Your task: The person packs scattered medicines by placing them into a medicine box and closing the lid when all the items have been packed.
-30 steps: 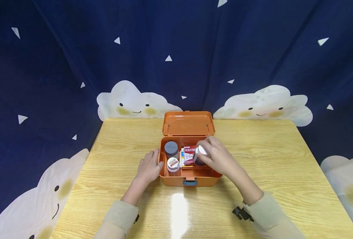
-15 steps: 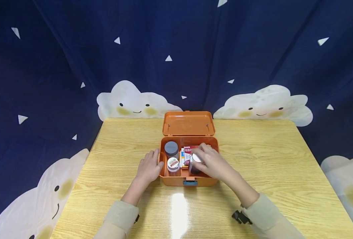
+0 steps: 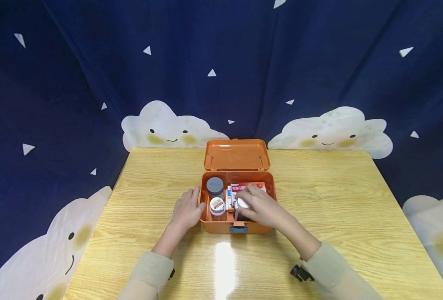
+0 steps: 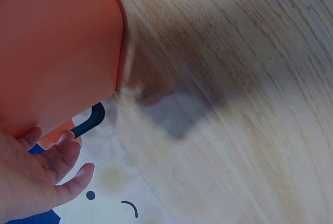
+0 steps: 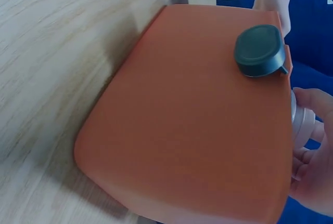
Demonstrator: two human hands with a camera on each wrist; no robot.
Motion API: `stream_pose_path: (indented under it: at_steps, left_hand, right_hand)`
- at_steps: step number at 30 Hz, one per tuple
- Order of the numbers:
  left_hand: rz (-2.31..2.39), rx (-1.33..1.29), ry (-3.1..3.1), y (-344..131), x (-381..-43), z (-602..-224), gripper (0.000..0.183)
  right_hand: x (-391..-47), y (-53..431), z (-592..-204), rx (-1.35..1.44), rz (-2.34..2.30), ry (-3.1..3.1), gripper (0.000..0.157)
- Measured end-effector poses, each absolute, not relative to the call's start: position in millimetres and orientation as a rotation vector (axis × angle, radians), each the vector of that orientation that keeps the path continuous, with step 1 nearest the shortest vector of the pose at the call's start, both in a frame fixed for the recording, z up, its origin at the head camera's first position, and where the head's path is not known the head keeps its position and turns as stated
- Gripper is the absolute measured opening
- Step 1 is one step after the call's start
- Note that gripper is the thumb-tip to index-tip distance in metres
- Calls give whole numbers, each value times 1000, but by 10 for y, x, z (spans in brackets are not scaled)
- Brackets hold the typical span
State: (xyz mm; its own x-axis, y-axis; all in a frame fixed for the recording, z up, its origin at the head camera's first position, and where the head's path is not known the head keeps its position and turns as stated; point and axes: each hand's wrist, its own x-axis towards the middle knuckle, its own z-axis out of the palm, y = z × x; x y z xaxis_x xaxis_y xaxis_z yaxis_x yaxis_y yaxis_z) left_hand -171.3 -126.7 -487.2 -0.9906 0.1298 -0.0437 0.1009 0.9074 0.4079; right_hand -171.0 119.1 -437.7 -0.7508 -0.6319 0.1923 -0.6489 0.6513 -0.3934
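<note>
An orange plastic box point(image 3: 214, 227), its lid point(image 3: 236, 155) tipped back, stands on the wooden table. My right hand point(image 3: 263, 206) reaches inside and grips a dark bottle by its white cap point(image 3: 242, 203), at the front middle; the fingers hide part of it. In the right wrist view the white cap point(image 5: 302, 122) shows between thumb and fingers beyond the rim. My left hand point(image 3: 187, 208) holds the left rim, thumb over the edge and fingers outside. Loosely bent fingers point(image 4: 62, 161) appear beside the outer wall in the left wrist view.
Inside the box, a grey-lidded jar point(image 3: 215, 185) stands at the back left, with a white-capped bottle point(image 3: 217, 205) before it. A red and white medicine carton point(image 3: 238, 188) overlaps another carton point(image 3: 228, 200). A dark latch point(image 3: 238, 229) sits on the front wall.
My right hand has carried the white-capped bottle left and toward the front of the box, uncovering more of the red carton. My left hand stays at the left rim.
</note>
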Motion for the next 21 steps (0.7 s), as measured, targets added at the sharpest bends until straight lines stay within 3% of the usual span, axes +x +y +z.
stream_pose_path:
  at_steps: [21]
  left_hand:
    - [648,178,2986,-1264,-1715,-4862,52]
  right_hand:
    - [-1889,1220,-4605,1405,696,-2866,29]
